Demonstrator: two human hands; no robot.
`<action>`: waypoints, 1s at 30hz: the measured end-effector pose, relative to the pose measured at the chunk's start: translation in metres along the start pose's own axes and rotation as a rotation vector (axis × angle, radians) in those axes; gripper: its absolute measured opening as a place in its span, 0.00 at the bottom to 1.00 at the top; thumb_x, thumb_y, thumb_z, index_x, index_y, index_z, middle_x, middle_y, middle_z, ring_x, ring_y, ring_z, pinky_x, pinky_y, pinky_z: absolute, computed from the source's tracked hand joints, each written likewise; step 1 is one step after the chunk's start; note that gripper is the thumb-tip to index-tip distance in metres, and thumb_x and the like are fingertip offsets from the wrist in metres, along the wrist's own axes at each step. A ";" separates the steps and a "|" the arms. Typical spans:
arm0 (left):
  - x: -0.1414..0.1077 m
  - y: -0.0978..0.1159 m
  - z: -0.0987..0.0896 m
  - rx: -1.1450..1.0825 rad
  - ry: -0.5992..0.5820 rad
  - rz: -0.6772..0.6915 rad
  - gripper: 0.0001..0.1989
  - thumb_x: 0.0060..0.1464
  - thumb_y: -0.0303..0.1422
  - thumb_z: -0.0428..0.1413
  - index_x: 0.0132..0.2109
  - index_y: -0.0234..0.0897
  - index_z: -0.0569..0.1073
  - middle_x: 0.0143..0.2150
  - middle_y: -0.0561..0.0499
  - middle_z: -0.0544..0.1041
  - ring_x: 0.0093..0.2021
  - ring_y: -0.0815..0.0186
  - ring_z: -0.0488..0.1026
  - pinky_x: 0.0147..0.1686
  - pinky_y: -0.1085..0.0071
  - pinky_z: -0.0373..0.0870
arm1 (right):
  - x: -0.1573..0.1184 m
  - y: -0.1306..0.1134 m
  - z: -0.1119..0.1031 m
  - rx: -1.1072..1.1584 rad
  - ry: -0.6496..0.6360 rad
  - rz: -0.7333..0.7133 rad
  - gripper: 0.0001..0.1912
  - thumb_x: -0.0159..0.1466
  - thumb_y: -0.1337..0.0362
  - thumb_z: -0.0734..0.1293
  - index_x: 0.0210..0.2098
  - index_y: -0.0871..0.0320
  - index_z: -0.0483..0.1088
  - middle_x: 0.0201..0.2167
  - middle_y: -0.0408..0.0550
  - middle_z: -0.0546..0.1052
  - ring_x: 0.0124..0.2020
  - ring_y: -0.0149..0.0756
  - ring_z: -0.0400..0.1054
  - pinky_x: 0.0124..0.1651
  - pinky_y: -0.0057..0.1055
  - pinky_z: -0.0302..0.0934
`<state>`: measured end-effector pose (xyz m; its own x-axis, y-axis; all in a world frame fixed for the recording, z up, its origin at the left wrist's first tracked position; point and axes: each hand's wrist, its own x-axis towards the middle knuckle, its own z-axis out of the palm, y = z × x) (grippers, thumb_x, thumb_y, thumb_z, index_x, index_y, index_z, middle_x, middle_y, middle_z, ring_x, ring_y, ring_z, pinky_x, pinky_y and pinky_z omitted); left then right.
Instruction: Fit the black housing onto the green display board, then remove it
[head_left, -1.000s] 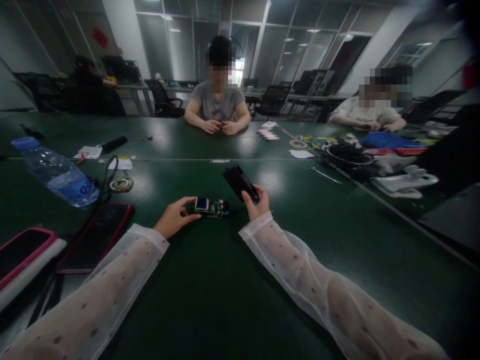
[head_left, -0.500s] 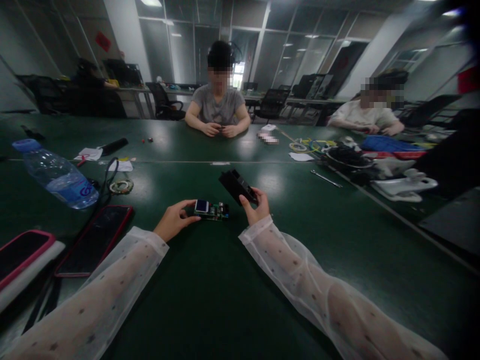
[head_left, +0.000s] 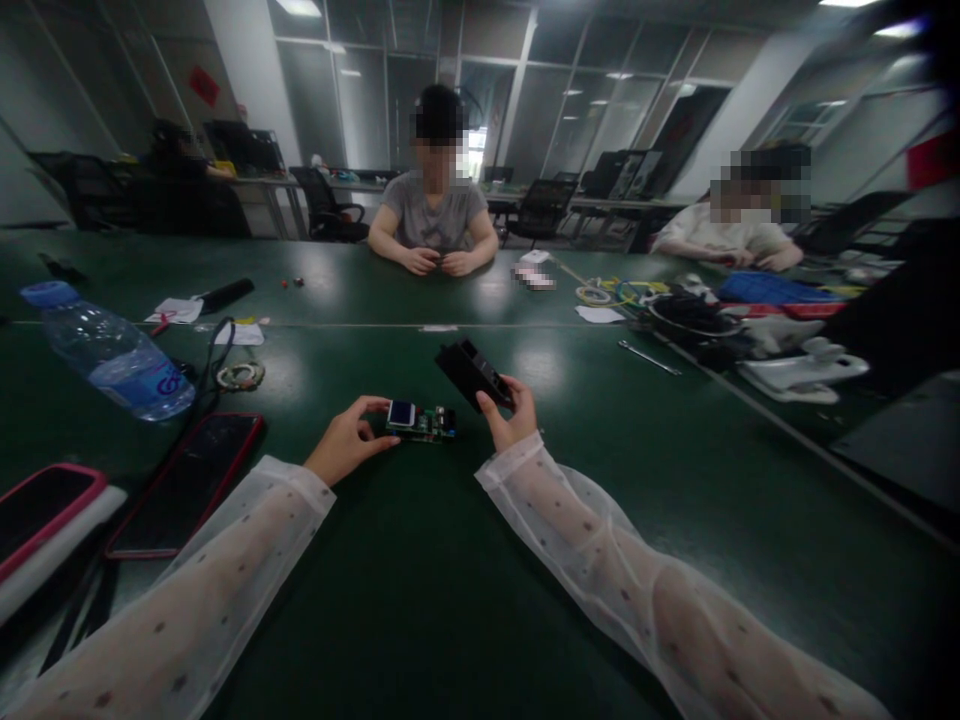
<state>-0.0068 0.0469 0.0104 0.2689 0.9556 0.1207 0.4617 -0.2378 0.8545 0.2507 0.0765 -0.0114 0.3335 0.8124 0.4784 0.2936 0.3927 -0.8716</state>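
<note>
Gripped at the screen end between thumb and fingers of the left hand [head_left: 346, 440]: small, rectangular green circuit board [head_left: 429, 424] with a square, white-framed screen [head_left: 401, 413]. Located low over or on the dark green tabletop [head_left: 420, 570]; impossible to tell which. Grasped by the near end in the right hand [head_left: 511, 415]: black, box-shaped housing [head_left: 466, 374], probably plastic, tilted, just beyond and to the right of the board. Seen to the left: clear plastic bottle with a blue cap [head_left: 124, 365] and black phone with a red edge [head_left: 191, 480].

Judge the board as light, stiff and fragile, with exposed components liable to snag. Hold by the long edges; keep fingertips off the screen face. Judge the housing as light, rigid and smooth, hence slightly slippery. Hold by the outer side walls, without squeezing hard near the openings.
</note>
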 end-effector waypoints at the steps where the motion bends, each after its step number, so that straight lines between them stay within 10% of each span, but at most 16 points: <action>1: 0.000 0.000 0.000 0.006 -0.001 -0.003 0.27 0.47 0.37 0.61 0.53 0.41 0.63 0.52 0.45 0.70 0.25 0.71 0.70 0.25 0.71 0.69 | 0.000 0.000 0.000 0.000 0.006 -0.006 0.26 0.54 0.54 0.69 0.48 0.58 0.61 0.45 0.54 0.70 0.45 0.41 0.67 0.49 0.43 0.62; 30: -0.001 0.007 -0.002 0.031 -0.019 -0.058 0.25 0.48 0.36 0.61 0.52 0.37 0.65 0.25 0.57 0.69 0.22 0.69 0.66 0.22 0.74 0.60 | -0.002 0.003 0.001 -0.045 -0.011 -0.118 0.26 0.54 0.57 0.70 0.48 0.56 0.62 0.45 0.53 0.70 0.44 0.42 0.67 0.47 0.43 0.63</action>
<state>-0.0055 0.0447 0.0177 0.2565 0.9646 0.0616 0.5025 -0.1875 0.8440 0.2505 0.0769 -0.0152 0.2846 0.7663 0.5760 0.3698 0.4666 -0.8035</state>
